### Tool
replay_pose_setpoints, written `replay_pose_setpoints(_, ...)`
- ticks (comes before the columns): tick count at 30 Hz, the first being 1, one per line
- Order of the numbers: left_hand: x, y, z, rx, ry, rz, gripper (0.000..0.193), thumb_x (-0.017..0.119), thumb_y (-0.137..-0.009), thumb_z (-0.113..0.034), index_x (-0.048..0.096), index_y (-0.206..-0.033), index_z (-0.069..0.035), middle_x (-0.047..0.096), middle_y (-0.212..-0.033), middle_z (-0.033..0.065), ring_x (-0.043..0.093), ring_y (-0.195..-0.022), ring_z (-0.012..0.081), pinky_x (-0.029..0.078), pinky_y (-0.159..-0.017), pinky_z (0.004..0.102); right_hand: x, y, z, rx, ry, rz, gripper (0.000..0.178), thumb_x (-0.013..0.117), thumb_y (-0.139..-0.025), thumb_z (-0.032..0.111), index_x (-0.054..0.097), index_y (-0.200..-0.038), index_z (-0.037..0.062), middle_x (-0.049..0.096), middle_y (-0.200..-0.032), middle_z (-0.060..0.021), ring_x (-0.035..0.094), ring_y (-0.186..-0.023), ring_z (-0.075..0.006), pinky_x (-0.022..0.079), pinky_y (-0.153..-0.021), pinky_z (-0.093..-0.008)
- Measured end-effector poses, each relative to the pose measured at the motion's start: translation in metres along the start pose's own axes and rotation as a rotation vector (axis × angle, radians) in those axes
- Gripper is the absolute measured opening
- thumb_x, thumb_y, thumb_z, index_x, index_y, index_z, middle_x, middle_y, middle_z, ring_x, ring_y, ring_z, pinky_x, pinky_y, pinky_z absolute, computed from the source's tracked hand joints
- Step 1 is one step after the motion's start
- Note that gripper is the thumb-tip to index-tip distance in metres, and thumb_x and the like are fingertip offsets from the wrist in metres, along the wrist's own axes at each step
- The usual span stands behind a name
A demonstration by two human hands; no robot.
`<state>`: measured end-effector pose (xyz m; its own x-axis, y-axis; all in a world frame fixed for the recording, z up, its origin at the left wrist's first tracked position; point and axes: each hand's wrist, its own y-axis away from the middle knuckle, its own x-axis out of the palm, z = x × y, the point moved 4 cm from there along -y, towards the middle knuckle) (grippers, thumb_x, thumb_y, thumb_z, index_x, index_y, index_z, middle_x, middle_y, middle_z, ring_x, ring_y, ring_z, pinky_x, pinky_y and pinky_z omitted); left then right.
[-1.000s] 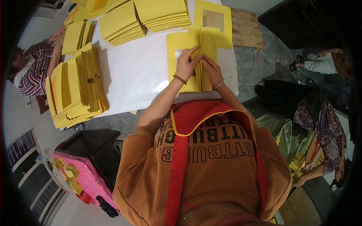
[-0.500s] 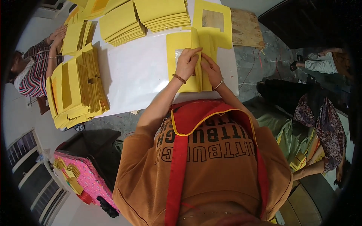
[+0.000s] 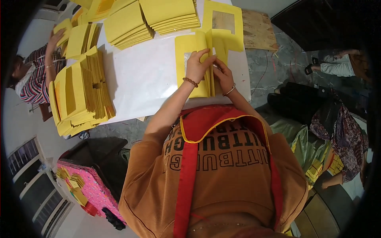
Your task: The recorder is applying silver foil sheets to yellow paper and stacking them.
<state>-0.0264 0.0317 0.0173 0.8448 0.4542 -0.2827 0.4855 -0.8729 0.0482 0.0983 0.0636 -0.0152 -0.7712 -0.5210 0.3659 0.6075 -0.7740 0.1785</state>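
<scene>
A yellow paper sheet [image 3: 181,49] with a clear window lies at the near right of the table, partly folded, its right flap raised on edge. My left hand [image 3: 196,66], with a beaded bracelet at the wrist, rests over the window with its fingers on the fold. On the other side of the raised flap, my right hand [image 3: 223,78], wearing a bangle, has its fingers bent against the paper. The tips of both hands come together at the fold. Another yellow sheet [image 3: 239,23] with a cut-out window lies just beyond.
Yellow paper stacks [image 3: 125,20] stand along the far side of the white table [image 3: 139,75]. More bundles [image 3: 81,85] stand at the left. Another person [image 3: 41,75] sits there with a hand on yellow paper. A wooden board [image 3: 260,29] adjoins the table's right edge. More people sit at right.
The raised flap has swung more upright and leftward between my hands. My left thumb has spread toward my right hand. The person at left has reached out and taken hold of a yellow paper piece.
</scene>
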Motion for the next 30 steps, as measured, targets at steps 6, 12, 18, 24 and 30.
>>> replay_pose_setpoints(6,-0.003,0.004,0.0,0.056,-0.031,-0.008,0.035,0.066,-0.076,-0.021,0.059,-0.106,-0.004,0.052,-0.085,0.008,0.051,-0.074,0.0135,0.042,-0.064,0.0246,-0.008,-0.003,-0.011,-0.075,0.029,0.02,0.037,0.049,-0.086,0.011,0.044,-0.121,-0.0004,0.05,-0.116,-0.0082,0.048,-0.105,-0.0145,0.037,-0.089,-0.0249)
replay_pose_setpoints(12,-0.001,0.009,-0.002,0.029,-0.004,-0.001,0.035,0.065,-0.076,-0.02,0.059,-0.107,-0.005,0.05,-0.082,0.006,0.048,-0.069,0.0111,0.04,-0.059,0.0239,-0.009,0.001,-0.014,-0.07,0.042,0.019,0.037,0.049,-0.086,0.013,0.044,-0.121,-0.0002,0.051,-0.114,-0.0085,0.047,-0.106,-0.0144,0.036,-0.09,-0.0253)
replay_pose_setpoints(18,-0.003,0.001,-0.001,0.034,-0.009,0.038,0.035,0.065,-0.077,-0.018,0.058,-0.108,-0.006,0.049,-0.082,0.0052,0.047,-0.068,0.0104,0.039,-0.059,0.0228,-0.008,-0.004,-0.005,-0.057,0.014,0.015,0.038,0.049,-0.087,0.015,0.044,-0.121,-0.0007,0.05,-0.115,-0.0086,0.047,-0.105,-0.0141,0.037,-0.09,-0.0253)
replay_pose_setpoints(24,-0.014,-0.001,0.002,0.071,0.01,0.011,0.033,0.06,-0.08,-0.016,0.057,-0.11,-0.005,0.051,-0.079,0.0057,0.05,-0.071,0.0101,0.041,-0.06,0.0223,0.007,-0.009,0.003,-0.028,0.024,0.015,0.038,0.049,-0.087,0.018,0.045,-0.12,-0.0006,0.05,-0.116,-0.0076,0.047,-0.105,-0.0143,0.037,-0.089,-0.0252)
replay_pose_setpoints(30,0.008,0.006,0.005,-0.056,-0.005,0.105,0.042,0.064,-0.074,-0.027,0.055,-0.112,-0.01,0.051,-0.096,0.018,0.052,-0.088,0.0312,0.043,-0.076,0.0361,-0.01,0.004,0.002,-0.022,0.115,-0.019,0.033,0.049,-0.086,0.014,0.046,-0.115,-0.0012,0.05,-0.112,-0.007,0.047,-0.102,-0.0147,0.036,-0.089,-0.0257)
